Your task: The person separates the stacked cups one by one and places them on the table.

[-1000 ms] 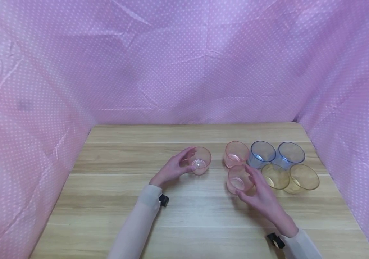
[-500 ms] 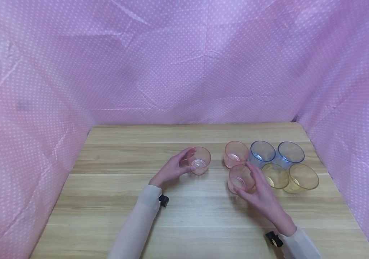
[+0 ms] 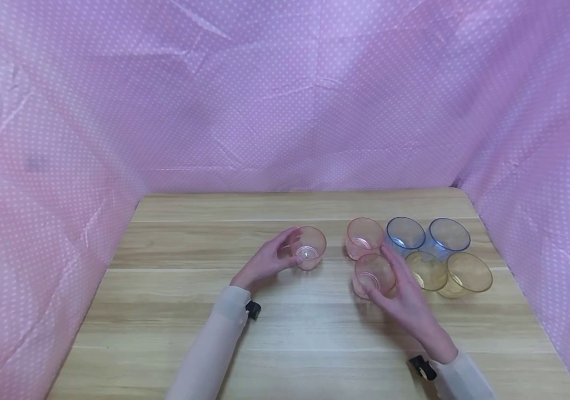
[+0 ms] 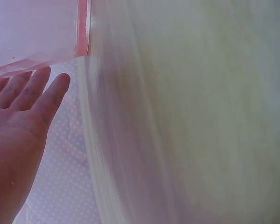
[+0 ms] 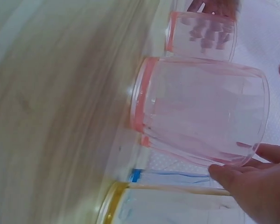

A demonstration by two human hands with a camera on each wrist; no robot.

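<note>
Near mid-table my left hand [image 3: 267,260] holds a clear pink cup [image 3: 314,253], fingers behind it and thumb at its near side. In the left wrist view the fingers lie along the cup's [image 4: 35,32] wall. My right hand [image 3: 407,303] has thumb and fingers around the right side of a second pink cup [image 3: 365,280], which stands upright in front of a third pink cup [image 3: 362,236]. From the right wrist, the fingertips [image 5: 219,172] show at that cup's [image 5: 200,107] rim end.
Two blue cups [image 3: 405,236] stand in the back row, right of the third pink cup. Two yellow cups [image 3: 470,272] stand in front of them, beside my right hand. Pink dotted cloth [image 3: 285,111] hangs behind and on both sides of the wooden table [image 3: 165,333].
The right hand's pink cup has shifted slightly right, toward the yellow cups, and that hand's fingers have moved in closer around it. My left hand and its cup have stayed in place.
</note>
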